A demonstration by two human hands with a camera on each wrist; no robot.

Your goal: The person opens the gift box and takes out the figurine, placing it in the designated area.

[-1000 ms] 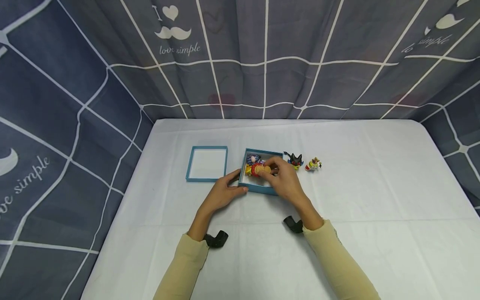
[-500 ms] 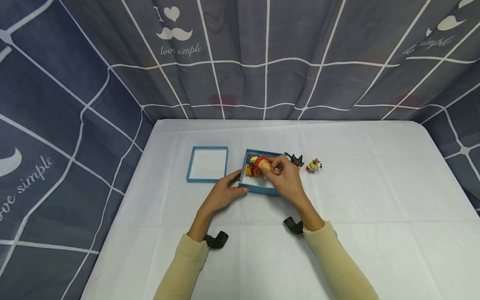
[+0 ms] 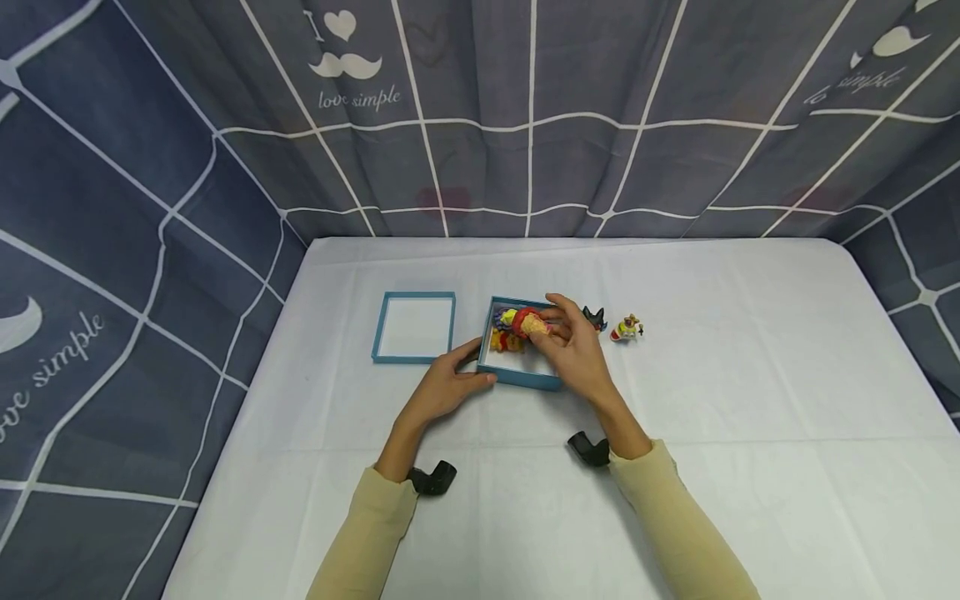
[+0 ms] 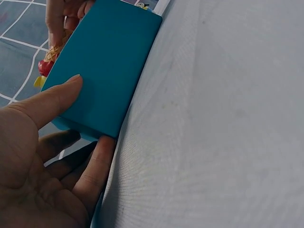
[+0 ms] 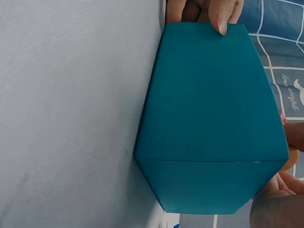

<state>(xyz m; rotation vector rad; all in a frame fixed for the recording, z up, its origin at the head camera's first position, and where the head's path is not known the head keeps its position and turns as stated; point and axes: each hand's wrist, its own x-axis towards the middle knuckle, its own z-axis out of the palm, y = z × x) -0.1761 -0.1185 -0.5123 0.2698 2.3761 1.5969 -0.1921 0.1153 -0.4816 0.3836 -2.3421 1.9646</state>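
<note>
In the head view, an open teal box with a white inside stands on the table. My left hand grips its near left corner; the left wrist view shows the thumb against the front wall and fingers round the side. My right hand pinches a toy figurine in red, yellow and tan over the box. A yellow and red figurine lies inside, with something bluish behind it. In the right wrist view, the box wall hides most of the held figurine.
A teal-rimmed lid, white inside, lies left of the box. Right of it are a dark pointy-eared figurine, partly behind my hand, and a small red, white and yellow figurine. A white cloth covers the table. Grey curtains stand behind.
My right hand has lifted the red and yellow figurine slightly and shifted it toward the back right, uncovering more of the figurine below. The left hand stays on the box.
</note>
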